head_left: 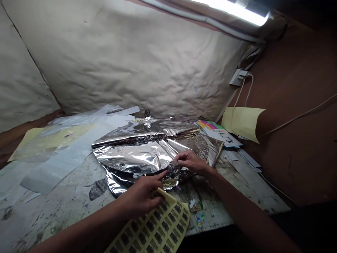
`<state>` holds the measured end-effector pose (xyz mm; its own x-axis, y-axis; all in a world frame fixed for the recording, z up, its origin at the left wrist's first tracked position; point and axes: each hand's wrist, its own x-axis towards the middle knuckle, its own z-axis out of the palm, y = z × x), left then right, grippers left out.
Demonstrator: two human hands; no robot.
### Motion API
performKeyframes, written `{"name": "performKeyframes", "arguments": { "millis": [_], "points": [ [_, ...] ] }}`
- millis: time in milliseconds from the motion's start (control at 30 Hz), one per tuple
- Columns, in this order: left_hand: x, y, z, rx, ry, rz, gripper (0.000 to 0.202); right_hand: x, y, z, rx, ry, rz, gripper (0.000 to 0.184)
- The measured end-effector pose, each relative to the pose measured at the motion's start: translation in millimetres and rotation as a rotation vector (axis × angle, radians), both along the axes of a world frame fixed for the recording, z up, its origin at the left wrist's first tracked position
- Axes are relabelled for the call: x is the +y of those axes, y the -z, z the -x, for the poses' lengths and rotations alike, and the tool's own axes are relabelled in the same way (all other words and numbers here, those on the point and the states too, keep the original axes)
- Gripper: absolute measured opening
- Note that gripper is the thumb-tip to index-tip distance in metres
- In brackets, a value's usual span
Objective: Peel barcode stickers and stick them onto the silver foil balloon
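Note:
A large round piece of shiny silver foil (142,154), looking like flat foil balloons, lies creased on the table. My right hand (191,162) pinches a crumpled bit of it at the near right edge. Beside it, my left hand (143,195) stretches its index finger onto the foil's near edge. The thumb and other fingers of that hand are curled at the top of a yellow sticker sheet (158,228) with rows of dark printed labels. This sheet bends down over the table's front edge. What the left palm covers is hidden.
White paper strips (60,165) and clear plastic film (84,117) lie to the left. Colourful printed sheets (218,133) are stacked at the back right. A yellow paper (240,121) hangs by the right wall, under a socket (238,77) with cables. Small scraps (200,219) lie near the front edge.

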<state>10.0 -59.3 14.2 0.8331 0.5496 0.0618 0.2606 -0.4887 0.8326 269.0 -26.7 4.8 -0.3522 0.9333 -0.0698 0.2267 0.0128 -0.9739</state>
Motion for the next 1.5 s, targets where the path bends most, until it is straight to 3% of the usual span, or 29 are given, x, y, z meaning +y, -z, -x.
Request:
{"name": "performKeyframes", "arguments": {
  "millis": [100, 200, 533, 700, 833, 900, 967, 1067, 1233, 1333, 1500],
  "points": [
    [-1.5, -0.7, 0.0, -0.057, -0.067, -0.069, 0.008, 0.7, 6.3, 7.9, -0.012, 0.106, -0.046, 0.024],
    [-1.0, 1.2, -0.1, -0.093, -0.122, -0.090, 0.008, 0.2, 8.6, 12.6, 0.003, 0.106, -0.048, 0.026],
    [1.3, 11.0, -2.1, -0.060, 0.024, -0.123, 0.012, 8.6, 5.8, -10.5, 0.167, -0.033, 0.281, 0.034],
    [1.5, 8.2, -2.5, -0.019, 0.035, 0.006, 0.032, 13.1, -0.9, -8.7, 0.092, 0.050, 0.176, 0.037],
    [2.8, 11.0, -2.0, -0.017, 0.035, 0.056, 0.030, 24.9, -18.3, 2.5, -0.150, 0.070, -0.119, 0.036],
    [2.9, 13.1, -1.8, -0.019, 0.038, 0.058, 0.028, 42.4, -29.7, 8.2, -0.277, 0.138, -0.253, 0.032],
    [2.6, 14.6, -1.3, -0.027, 0.033, 0.050, 0.028, 70.7, -42.5, 13.5, -0.376, 0.198, -0.278, 0.027],
    [1.8, 16.1, -0.8, -0.043, 0.024, 0.023, 0.016, 129.4, -64.7, 23.3, -0.440, 0.235, -0.242, 0.024],
    [1.7, 21.8, -1.5, -0.070, 0.000, 0.025, 0.006, 224.1, -93.9, 55.1, -0.513, 0.371, -0.368, 0.020],
    [3.0, 25.5, -1.9, -0.083, -0.007, 0.055, 0.006, 253.0, -90.1, 80.1, -0.547, 0.413, -0.425, 0.024],
    [5.2, 21.2, -0.1, -0.115, 0.014, 0.083, 0.005, 253.0, -52.1, 100.9, -0.534, 0.321, -0.413, 0.027]
  ]
}}
